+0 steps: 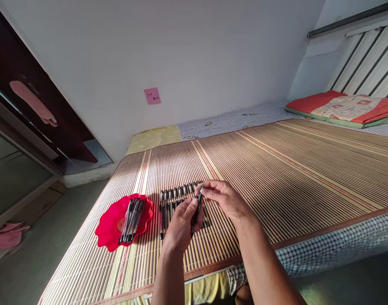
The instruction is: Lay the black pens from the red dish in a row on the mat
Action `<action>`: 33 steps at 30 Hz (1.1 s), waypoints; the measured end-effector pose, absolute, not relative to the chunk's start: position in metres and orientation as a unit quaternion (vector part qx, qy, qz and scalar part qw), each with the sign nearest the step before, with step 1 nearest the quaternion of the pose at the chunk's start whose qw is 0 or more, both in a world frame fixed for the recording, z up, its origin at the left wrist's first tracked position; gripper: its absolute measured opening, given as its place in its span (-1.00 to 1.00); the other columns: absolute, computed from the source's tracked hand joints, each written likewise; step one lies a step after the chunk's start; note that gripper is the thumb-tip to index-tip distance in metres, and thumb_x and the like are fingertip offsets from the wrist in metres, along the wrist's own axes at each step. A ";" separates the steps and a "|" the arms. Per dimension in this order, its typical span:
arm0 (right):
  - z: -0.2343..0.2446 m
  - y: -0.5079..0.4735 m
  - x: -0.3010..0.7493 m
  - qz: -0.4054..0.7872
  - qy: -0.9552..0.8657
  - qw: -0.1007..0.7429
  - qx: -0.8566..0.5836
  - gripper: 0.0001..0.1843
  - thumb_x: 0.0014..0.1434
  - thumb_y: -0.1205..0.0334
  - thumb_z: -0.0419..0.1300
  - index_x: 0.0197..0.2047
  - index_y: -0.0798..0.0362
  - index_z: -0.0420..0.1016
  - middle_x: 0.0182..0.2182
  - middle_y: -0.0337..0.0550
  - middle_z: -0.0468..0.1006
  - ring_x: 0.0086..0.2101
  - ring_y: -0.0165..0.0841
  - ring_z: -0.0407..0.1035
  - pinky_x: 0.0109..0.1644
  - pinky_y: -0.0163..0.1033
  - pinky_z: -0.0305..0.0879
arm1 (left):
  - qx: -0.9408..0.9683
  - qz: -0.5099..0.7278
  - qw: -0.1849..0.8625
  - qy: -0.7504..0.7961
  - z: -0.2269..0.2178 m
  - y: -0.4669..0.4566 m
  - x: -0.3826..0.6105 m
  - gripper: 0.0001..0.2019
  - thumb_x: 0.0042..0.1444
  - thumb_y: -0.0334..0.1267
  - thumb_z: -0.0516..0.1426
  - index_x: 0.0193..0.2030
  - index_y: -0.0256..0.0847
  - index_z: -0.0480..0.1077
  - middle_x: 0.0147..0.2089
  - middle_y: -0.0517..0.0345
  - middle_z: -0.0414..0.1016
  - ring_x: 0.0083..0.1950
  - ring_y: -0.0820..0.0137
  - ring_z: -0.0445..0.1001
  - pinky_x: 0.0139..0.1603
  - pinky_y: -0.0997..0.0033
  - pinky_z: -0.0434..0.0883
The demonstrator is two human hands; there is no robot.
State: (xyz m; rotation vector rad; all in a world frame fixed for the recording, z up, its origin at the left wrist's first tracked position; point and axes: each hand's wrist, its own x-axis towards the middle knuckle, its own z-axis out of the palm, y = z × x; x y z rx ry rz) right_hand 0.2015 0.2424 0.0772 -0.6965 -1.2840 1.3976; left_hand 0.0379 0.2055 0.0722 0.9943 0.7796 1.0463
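Note:
Between my two hands is a black pen (199,201), held tilted over the mat. My left hand (184,218) is closed round its lower body. The fingertips of my right hand (221,195) pinch its upper end. Just beyond and under my hands, a row of several black-capped pens (162,212) lies side by side, partly covered by my left hand. To the left a red scalloped plate (106,226) carries a bunch of several more pens (132,220) with clear barrels and dark ends.
A striped bamboo mat (260,169) covers the bed. Folded red and floral bedding (343,106) lies at the far right by a white slatted rail. A pink note (152,96) is stuck on the wall. The bed's left edge drops to a grey floor (76,207).

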 end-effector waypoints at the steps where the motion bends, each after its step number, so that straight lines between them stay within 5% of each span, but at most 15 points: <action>1: 0.077 0.243 0.202 0.584 -0.532 0.537 -0.295 -0.81 0.15 0.06 0.43 -0.22 -0.04 0.73 -0.25 -0.15 0.65 -0.29 -0.35 0.41 -0.19 -0.23 0.32 | 0.443 0.461 0.684 0.351 0.072 0.205 0.038 -0.55 0.16 0.14 0.31 -0.27 -0.25 0.37 -0.56 0.34 0.28 -0.61 0.62 0.04 -0.58 0.54 -0.06; 7: 0.076 0.245 0.204 0.592 -0.463 0.591 -0.295 -0.75 0.06 0.06 0.51 -0.24 0.00 0.73 -0.31 -0.16 0.64 -0.37 -0.42 0.38 -0.28 -0.28 0.33 | 0.481 0.429 0.668 0.372 0.065 0.205 0.033 -0.54 0.19 0.19 0.26 -0.28 -0.24 0.37 -0.55 0.34 0.29 -0.63 0.63 0.05 -0.59 0.52 -0.08; 14: 0.076 0.258 0.228 0.456 -0.253 0.798 -0.302 -0.69 -0.13 0.11 0.61 -0.34 0.02 0.69 -0.31 -0.20 0.61 -0.39 -0.48 0.38 -0.31 -0.33 0.36 | 0.568 0.392 0.570 0.447 0.060 0.213 0.008 -0.48 0.21 0.25 0.21 -0.30 -0.27 0.47 -0.59 0.34 0.25 -0.58 0.58 0.10 -0.52 0.51 0.04; 20: 0.076 0.251 0.202 0.569 -0.340 0.686 -0.300 -0.67 -0.07 0.07 0.58 -0.25 0.02 0.73 -0.29 -0.15 0.64 -0.37 -0.45 0.40 -0.27 -0.30 0.41 | 0.483 0.513 0.562 0.434 0.068 0.213 0.021 -0.49 0.03 0.18 0.39 -0.23 -0.30 0.52 -0.40 0.18 0.47 -0.53 0.61 0.09 -0.53 0.54 -0.03; 26: 0.078 0.243 0.179 0.594 -0.398 0.629 -0.304 -0.73 0.06 0.05 0.50 -0.21 0.00 0.73 -0.22 -0.12 0.67 -0.29 -0.40 0.45 -0.22 -0.30 0.43 | 0.437 0.541 0.587 0.415 0.068 0.213 0.029 -0.51 -0.15 0.09 0.50 -0.40 -0.29 0.46 -0.55 0.34 0.27 -0.55 0.63 0.04 -0.53 0.56 -0.04; 33: 0.088 0.238 0.178 0.563 -0.439 0.631 -0.303 -0.71 0.15 -0.02 0.43 -0.19 0.03 0.70 -0.27 -0.12 0.66 -0.33 -0.39 0.48 -0.26 -0.29 0.47 | 0.458 0.542 0.585 0.393 0.068 0.212 0.029 -0.54 0.04 0.13 0.40 -0.36 -0.26 0.47 -0.49 0.27 0.34 -0.52 0.58 0.09 -0.51 0.53 0.01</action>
